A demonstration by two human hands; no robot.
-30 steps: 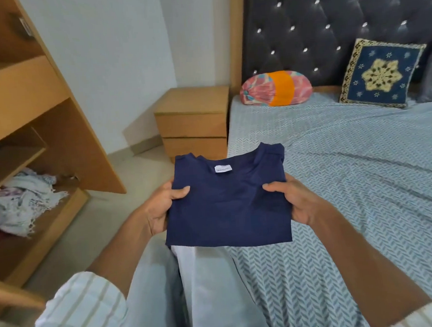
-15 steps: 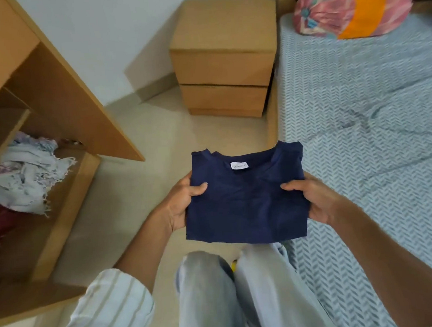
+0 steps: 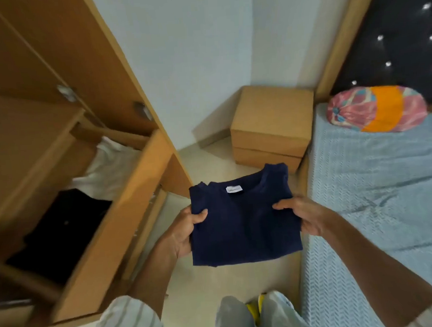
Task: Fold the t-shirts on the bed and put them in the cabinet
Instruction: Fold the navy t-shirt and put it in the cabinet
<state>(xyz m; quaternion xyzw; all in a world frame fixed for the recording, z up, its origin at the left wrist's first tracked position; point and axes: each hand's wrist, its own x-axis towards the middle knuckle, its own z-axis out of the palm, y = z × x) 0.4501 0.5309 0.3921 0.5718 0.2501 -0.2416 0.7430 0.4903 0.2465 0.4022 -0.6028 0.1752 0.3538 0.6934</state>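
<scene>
Folded navy-blue cotton t-shirt held in air above pale floor, between open wooden cabinet and bed with grey herringbone sheet. Left hand grips left edge, thumb on top; right hand grips right edge likewise (white neck label faces up). Dark and white clothes lie inside cabinet compartment.

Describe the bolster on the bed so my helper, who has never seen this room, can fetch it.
Start at the bed with its grey-blue patterned sheet, and look to its head end below the dark tufted headboard. The bolster lies there: a rounded cushion, pink-patterned at both ends, with a plain orange band around its middle.
</scene>
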